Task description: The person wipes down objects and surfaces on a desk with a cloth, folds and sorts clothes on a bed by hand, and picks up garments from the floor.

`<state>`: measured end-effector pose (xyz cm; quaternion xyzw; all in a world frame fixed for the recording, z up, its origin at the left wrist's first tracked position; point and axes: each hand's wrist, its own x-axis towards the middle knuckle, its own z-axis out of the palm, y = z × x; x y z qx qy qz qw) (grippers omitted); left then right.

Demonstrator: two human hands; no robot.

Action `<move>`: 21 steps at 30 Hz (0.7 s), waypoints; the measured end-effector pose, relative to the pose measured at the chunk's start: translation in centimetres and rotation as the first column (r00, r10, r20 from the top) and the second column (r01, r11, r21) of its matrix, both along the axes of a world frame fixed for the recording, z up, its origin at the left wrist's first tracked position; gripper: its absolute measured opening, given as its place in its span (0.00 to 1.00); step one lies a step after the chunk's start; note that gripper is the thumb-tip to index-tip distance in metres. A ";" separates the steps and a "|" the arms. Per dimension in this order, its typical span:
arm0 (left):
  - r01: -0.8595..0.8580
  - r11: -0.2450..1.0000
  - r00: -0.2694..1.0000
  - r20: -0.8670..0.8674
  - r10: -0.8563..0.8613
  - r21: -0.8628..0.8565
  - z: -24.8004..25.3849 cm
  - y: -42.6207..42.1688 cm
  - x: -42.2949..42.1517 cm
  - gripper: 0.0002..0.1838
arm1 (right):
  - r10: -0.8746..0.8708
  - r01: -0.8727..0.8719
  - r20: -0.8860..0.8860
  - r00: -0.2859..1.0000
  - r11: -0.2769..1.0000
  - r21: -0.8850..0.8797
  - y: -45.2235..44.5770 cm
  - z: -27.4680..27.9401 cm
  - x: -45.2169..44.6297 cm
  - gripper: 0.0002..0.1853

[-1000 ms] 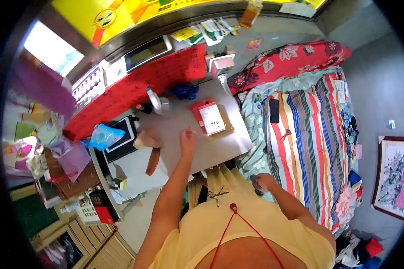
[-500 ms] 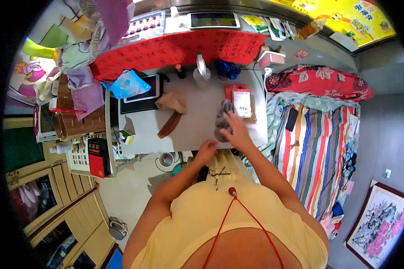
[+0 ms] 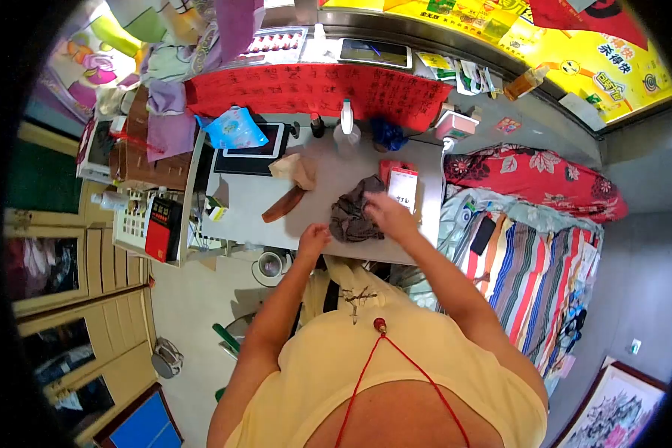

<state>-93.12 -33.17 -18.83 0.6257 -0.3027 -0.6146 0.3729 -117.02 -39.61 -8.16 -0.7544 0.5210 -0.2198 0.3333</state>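
Near the front edge of the table [image 3: 239, 198], right of its middle, here's the cloth [image 3: 357, 213]: dark grey-brown, limp, bunched in a loose heap. Deep folds run through it, the darkest creases toward its middle, the outline ragged and lumpy, and it lies flat on the pale top with no stiffness to it at all. On its right side comes the right hand [image 3: 390, 213], fingers bent over the border of the fabric; whether they pinch it or merely touch, I cannot tell. Over at the left, just beside the heap, the left hand [image 3: 315, 240] is at the front edge, fingers curled; its grip I cannot tell either.

Moving outward, a white card [image 3: 403, 187] with a red top lies toward the right edge. Left of the cloth, a brown comb [image 3: 284, 204] slants, a crumpled tan paper [image 3: 294, 170] at its upper end. Toward the back edge, a spray bottle [image 3: 346, 138] stands beside a dark blue bag [image 3: 387, 134].
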 end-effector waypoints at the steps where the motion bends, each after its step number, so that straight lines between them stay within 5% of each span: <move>1: -0.110 0.994 0.993 -0.049 0.109 -0.002 0.1 1.2 -0.3 0.09 | 0.004 -0.006 -0.019 1.000 0.995 -0.101 -1.9 2.3 -0.5 0.21; 4: -0.062 0.991 0.984 -0.159 0.081 0.117 0.1 5.2 -2.1 0.12 | 0.064 -0.093 -0.072 0.995 0.833 -0.545 -9.0 9.8 -1.7 0.18; 8: 0.031 0.984 0.966 -0.258 0.015 0.174 2.7 8.7 -4.0 0.14 | -0.001 -0.160 -0.201 0.980 0.602 -0.782 -18.9 14.5 -2.5 0.26; 10: 0.064 0.985 0.959 -0.283 -0.016 0.158 3.6 8.8 -3.6 0.13 | -0.105 -0.172 -0.319 0.942 0.664 -0.728 -22.2 16.8 -1.8 0.31; 14: -0.132 0.989 0.977 -0.158 0.140 0.065 6.0 8.1 -1.7 0.13 | -0.240 -0.137 -0.598 0.764 0.846 -0.515 -26.8 18.4 -0.3 0.35; 21: -0.253 0.968 0.963 -0.096 0.252 0.003 7.9 6.9 0.9 0.14 | -0.095 -0.331 -0.703 0.705 0.832 -0.445 -28.4 19.9 -1.5 0.29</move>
